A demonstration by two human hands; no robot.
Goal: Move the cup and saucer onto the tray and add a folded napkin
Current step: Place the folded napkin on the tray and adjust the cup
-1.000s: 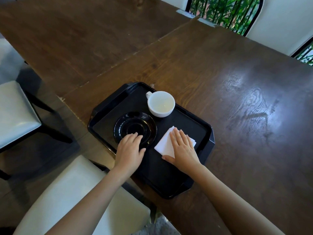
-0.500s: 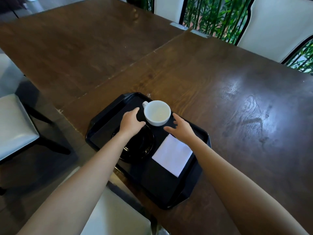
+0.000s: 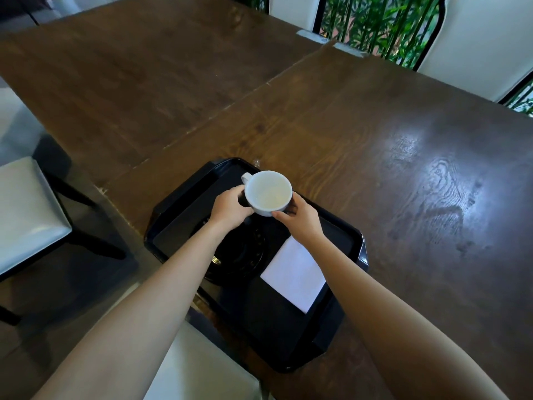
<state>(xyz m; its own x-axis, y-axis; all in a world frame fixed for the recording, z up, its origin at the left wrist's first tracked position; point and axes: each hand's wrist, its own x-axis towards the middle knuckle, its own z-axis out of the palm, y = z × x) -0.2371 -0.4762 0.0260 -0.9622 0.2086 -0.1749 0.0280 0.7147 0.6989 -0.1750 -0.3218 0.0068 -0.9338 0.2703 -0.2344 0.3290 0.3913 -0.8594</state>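
Cradling cup (image 3: 268, 193) between both grips.

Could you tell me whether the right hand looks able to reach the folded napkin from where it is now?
Probably yes: the right hand is on the cup, but the napkin lies uncovered on the tray beside that forearm.

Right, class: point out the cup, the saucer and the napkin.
cup (image 3: 268, 193), head view, inside of the bowl.
saucer (image 3: 240, 255), head view, ridged centre.
napkin (image 3: 294, 274), head view, middle of the fold.
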